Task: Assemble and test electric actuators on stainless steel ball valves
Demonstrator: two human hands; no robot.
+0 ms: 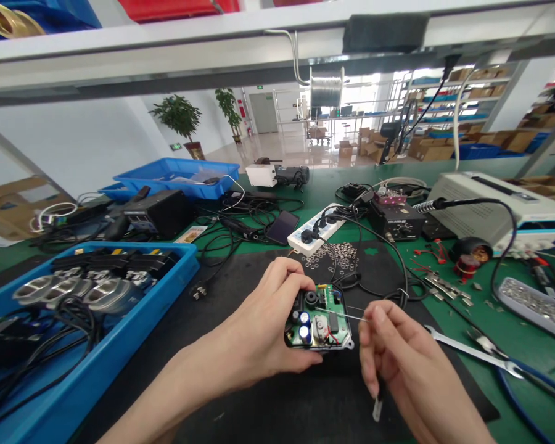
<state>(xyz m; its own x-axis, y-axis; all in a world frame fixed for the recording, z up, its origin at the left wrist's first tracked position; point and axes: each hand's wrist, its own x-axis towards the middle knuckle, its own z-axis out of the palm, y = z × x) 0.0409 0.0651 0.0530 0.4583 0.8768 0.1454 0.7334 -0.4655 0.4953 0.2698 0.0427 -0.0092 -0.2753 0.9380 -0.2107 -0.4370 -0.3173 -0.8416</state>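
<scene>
My left hand (263, 327) is closed around a small green circuit board (321, 317) set in a black housing, with blue capacitors and a black round part on it, held just above the black mat (268, 401). My right hand (398, 364) pinches a thin metal tool, tweezers or a probe (351, 316), whose tip reaches onto the board's right side. A slim pale handle (377, 407) hangs below that hand.
A blue bin (134, 333) of cables and silver lamp parts sits at left. A white power strip (317, 229), a pile of small washers (337, 256), a soldering station (395, 220) and a wrench (472, 353) lie behind and right. Cables cross the green bench.
</scene>
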